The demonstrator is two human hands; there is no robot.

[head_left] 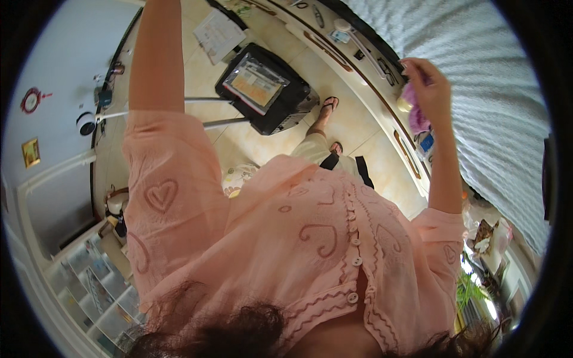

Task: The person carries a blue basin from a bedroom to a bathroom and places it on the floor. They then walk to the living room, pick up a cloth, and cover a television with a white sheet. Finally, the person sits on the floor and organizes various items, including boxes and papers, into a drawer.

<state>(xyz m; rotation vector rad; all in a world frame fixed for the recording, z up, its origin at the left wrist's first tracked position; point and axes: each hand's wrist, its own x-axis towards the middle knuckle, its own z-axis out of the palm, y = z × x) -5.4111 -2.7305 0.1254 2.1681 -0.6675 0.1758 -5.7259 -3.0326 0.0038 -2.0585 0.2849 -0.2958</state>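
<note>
My left arm [156,65] reaches up past the top edge of the picture, so the left hand is out of sight. My right hand [428,92] is raised at the right, with its fingers curled in and their tips close together. It is in front of the edge of a pale blue, rippled fabric [465,89]. Beside and behind the palm shows a fluffy purple cloth-like thing [419,116], with a small pale yellow object [404,102] against it. Whether the fingers grip the purple thing, the fabric or something else is hidden.
A white drawer unit [364,89] with brown handles carries small items, among them glasses [391,79]. A black case [262,89] with a packet on top stands on the tiled floor. Sandalled feet [330,103] show below me. Clear compartment drawers [95,292] are at lower left.
</note>
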